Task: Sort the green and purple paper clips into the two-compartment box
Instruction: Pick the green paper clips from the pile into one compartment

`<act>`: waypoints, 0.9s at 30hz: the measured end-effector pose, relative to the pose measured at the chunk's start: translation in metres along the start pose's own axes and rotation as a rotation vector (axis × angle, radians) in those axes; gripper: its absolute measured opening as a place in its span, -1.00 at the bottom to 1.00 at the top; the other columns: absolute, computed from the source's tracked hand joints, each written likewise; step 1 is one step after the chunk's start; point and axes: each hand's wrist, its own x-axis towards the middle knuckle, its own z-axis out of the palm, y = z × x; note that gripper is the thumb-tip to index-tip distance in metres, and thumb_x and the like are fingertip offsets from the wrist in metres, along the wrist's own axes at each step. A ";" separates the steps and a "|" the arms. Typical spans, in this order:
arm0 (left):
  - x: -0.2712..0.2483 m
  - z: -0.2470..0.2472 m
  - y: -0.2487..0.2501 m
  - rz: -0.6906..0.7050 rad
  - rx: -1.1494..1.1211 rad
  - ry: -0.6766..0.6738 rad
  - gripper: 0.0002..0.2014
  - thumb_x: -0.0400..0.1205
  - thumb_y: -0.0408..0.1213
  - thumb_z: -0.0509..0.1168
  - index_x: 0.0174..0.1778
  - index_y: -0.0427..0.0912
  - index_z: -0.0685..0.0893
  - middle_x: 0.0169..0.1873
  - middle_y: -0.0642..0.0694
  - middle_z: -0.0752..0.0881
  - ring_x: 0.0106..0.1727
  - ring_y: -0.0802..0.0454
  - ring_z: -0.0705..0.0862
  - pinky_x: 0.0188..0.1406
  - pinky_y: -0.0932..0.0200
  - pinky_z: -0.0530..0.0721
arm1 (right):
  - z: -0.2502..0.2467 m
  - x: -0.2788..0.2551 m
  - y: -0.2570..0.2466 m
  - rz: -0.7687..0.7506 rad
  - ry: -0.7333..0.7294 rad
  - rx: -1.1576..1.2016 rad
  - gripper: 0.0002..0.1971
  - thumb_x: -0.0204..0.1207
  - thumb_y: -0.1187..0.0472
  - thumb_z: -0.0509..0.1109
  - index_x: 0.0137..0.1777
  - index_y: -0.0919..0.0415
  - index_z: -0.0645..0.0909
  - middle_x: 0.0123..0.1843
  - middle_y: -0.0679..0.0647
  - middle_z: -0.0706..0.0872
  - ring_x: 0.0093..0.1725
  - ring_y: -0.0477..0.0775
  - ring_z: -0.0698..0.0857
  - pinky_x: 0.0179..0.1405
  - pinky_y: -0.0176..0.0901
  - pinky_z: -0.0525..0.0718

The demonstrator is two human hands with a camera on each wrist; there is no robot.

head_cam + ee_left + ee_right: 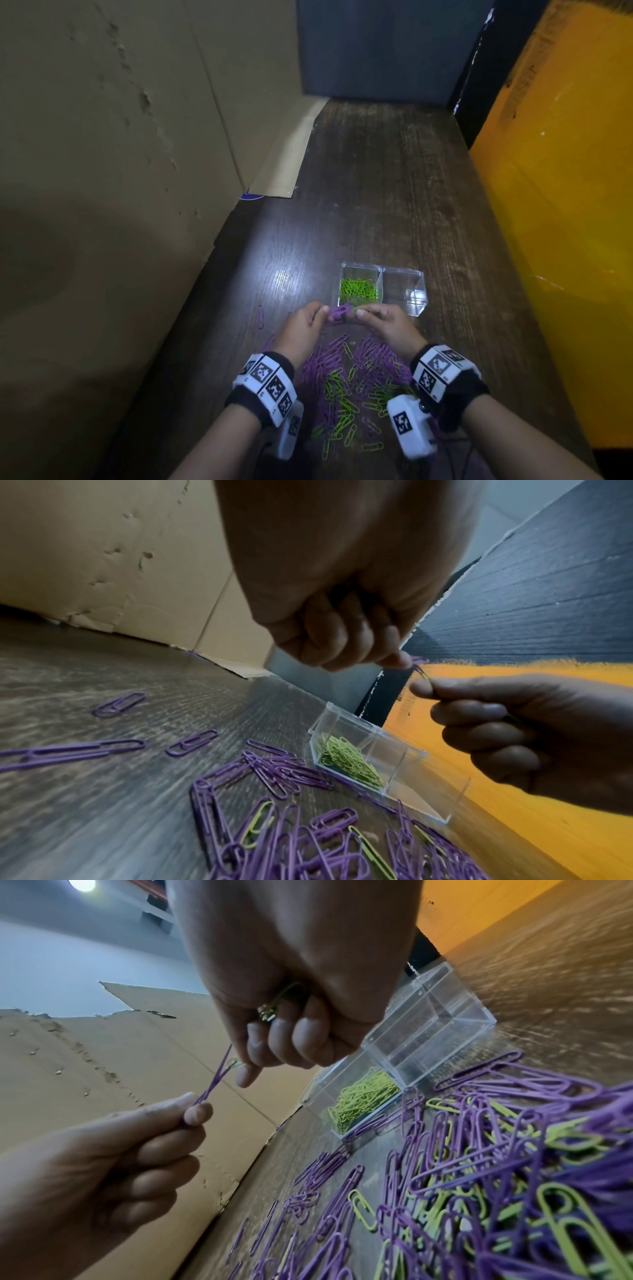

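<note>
Above the table, my left hand pinches a small bunch of purple paper clips. One purple clip stretches from it to my right hand, hooked into a green clip pinched there. More green clips are curled in the right palm. Just beyond the hands stands the clear two-compartment box. Green clips lie in its left compartment. Its right compartment holds nothing. A mixed pile of purple and green clips lies between my wrists.
A cardboard wall runs along the table's left side and an orange surface along the right. A dark panel closes the far end. A few stray purple clips lie left of the hands on the dark wood table.
</note>
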 end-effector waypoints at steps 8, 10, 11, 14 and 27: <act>0.010 0.000 0.022 -0.080 -0.305 0.270 -0.70 0.70 -0.36 0.12 -0.35 -0.08 0.57 -0.55 0.07 0.56 -0.66 0.32 0.45 -0.62 0.50 0.35 | 0.007 0.004 -0.007 -0.068 -0.089 -0.110 -0.81 0.60 0.30 0.27 0.01 0.28 0.73 -0.08 -0.08 0.77 -0.08 -0.31 0.70 0.05 -0.39 0.59; 0.008 -0.001 0.026 -0.090 -0.414 0.309 -0.74 0.68 -0.39 0.16 -0.32 -0.12 0.61 -0.65 0.14 0.56 -0.75 0.36 0.43 -0.66 0.55 0.33 | 0.007 0.005 -0.009 -0.071 -0.072 -0.116 -0.81 0.59 0.28 0.28 0.00 0.28 0.74 -0.08 -0.05 0.77 -0.03 -0.21 0.72 0.11 -0.28 0.61; 0.008 -0.002 0.027 -0.089 -0.442 0.319 -0.73 0.67 -0.39 0.17 -0.33 -0.12 0.61 -0.72 0.14 0.54 -0.76 0.37 0.42 -0.66 0.55 0.34 | 0.008 0.005 -0.009 -0.076 -0.072 -0.142 -0.80 0.59 0.28 0.28 0.00 0.29 0.74 -0.09 -0.06 0.77 -0.05 -0.23 0.71 0.09 -0.29 0.61; 0.006 -0.004 0.032 -0.113 -0.540 0.302 -0.74 0.68 -0.38 0.15 -0.32 -0.18 0.60 -0.79 0.11 0.54 -0.77 0.35 0.43 -0.67 0.47 0.39 | 0.012 0.005 -0.009 -0.082 -0.070 -0.220 -0.79 0.59 0.26 0.29 -0.01 0.32 0.75 -0.11 -0.02 0.77 -0.12 -0.26 0.69 0.04 -0.28 0.59; 0.006 -0.007 0.012 -0.140 -0.428 0.371 -0.68 0.74 -0.25 0.00 0.10 -0.20 0.67 -0.43 0.00 0.48 -0.49 0.08 0.34 -0.61 0.35 0.29 | 0.018 0.009 -0.017 -0.023 0.070 -0.080 -0.79 0.60 0.30 0.27 -0.15 0.16 0.73 -0.03 0.31 0.79 0.07 0.41 0.70 0.24 0.33 0.60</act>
